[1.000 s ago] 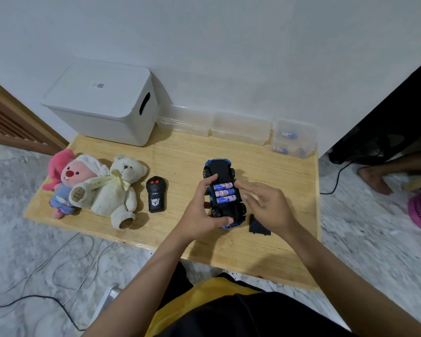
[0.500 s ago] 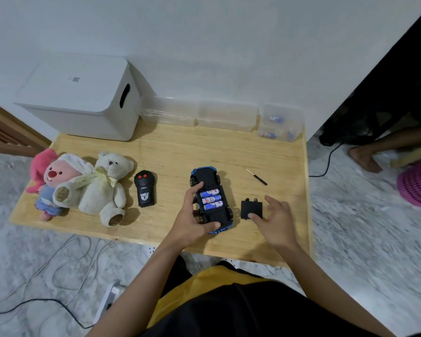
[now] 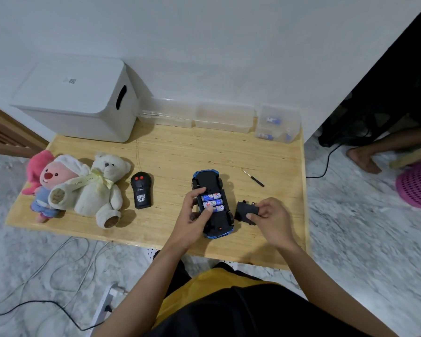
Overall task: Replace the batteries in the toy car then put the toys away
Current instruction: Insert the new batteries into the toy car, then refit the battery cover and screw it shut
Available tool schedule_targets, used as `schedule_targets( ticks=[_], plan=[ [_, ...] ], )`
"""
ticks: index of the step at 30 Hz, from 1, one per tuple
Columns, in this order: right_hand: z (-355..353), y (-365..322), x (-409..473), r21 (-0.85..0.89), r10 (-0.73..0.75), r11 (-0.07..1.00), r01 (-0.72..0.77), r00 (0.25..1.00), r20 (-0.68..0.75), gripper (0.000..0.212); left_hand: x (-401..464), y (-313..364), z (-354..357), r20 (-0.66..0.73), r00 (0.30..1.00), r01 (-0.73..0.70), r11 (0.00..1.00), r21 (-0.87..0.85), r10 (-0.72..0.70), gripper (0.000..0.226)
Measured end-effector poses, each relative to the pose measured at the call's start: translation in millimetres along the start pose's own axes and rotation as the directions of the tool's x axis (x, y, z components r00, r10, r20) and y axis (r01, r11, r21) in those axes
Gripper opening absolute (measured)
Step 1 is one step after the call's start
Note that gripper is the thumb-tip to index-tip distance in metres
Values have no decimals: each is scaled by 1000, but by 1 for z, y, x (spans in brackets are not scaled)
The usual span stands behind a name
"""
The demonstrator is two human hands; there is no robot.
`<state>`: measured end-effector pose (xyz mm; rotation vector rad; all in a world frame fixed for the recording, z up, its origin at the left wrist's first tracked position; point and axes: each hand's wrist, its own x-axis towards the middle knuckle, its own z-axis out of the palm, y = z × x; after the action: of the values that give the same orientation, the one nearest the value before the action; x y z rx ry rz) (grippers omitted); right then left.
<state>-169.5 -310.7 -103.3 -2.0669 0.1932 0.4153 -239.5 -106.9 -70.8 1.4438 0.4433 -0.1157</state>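
On table [image 3: 265, 152], right hand [image 3: 274, 221] has now lifted battery cover [image 3: 247, 211].

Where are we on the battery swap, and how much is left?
Done: three batteries sit in the upturned toy car, steadied by the left hand. In hand: the right hand grips the black battery cover, not yet fitted. Left: close it, likely with the screwdriver, then stow car, remote and both plush toys.

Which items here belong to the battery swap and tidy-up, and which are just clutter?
Job: toy car, its batteries, battery cover in right hand, screwdriver, remote, two plush toys, white storage box.
Lying about: floor cables, pink basket.
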Motion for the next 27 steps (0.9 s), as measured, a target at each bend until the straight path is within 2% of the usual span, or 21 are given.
schedule_targets(
  ticks=[2, 6, 12, 17, 21, 27],
  plan=[
    [-4, -7, 0, 34, -33, 999, 34, 999, -13, 29, 2, 1, 4, -45, 999, -2, 1000, 8, 2, 32],
    [-11, -24, -1, 149, -76, 985, 81, 996, -37, 28, 6, 0, 8, -93, 996, 13, 1000, 25, -11, 32],
    [-10, -50, -3, 269, -195, 947, 178, 980, 40, 27, 8, -1, 9, -81, 996, -21, 996, 89, 28, 30],
    [1, -57, 2, 254, -244, 942, 220, 968, 66, 27, 6, 7, 11, 8, 1000, -27, 996, 80, 27, 35],
    [5, -62, 10, 239, -253, 943, 229, 965, 73, 29, 3, 10, 9, 124, 992, -44, 997, 66, 36, 58],
    [5, -70, 15, 229, -255, 948, 222, 959, 126, 29, 8, 15, 7, 122, 992, -47, 995, 92, 35, 60]
  ],
)
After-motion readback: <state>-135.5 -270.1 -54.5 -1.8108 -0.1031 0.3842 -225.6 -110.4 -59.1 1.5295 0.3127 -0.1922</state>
